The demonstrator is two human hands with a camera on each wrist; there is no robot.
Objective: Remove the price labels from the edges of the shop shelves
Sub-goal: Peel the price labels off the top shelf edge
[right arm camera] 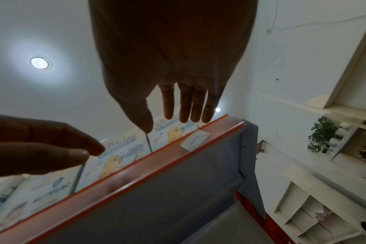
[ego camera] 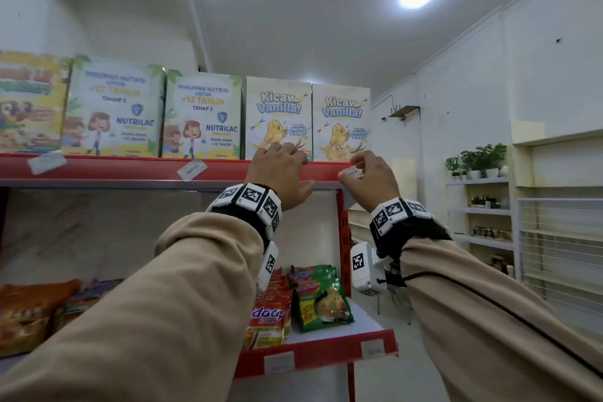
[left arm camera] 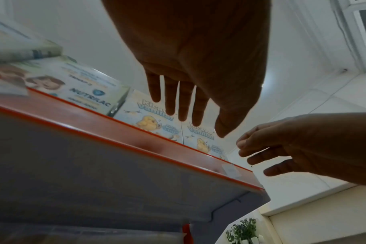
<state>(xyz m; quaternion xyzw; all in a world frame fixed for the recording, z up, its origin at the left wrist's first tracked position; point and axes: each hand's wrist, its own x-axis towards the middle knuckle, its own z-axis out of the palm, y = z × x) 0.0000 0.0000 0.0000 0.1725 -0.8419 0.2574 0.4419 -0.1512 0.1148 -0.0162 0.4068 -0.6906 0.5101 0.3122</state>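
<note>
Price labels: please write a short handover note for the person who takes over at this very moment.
Left hand: open, resting on the top shelf edge.
Right hand: at the end label; a pinch is not clear.
Same edge: middle label and left label, both tilted.
Lower shelf edge: lower left label, lower right label.
Done: no label seen off. Left: all five.

On the top shelf you saw two boxes (ego camera: 114,108) reading "NUTRILAC", "TAHAP 3", and near its right end two cartons (ego camera: 277,117) reading "Kicaw Vanilla!".
</note>
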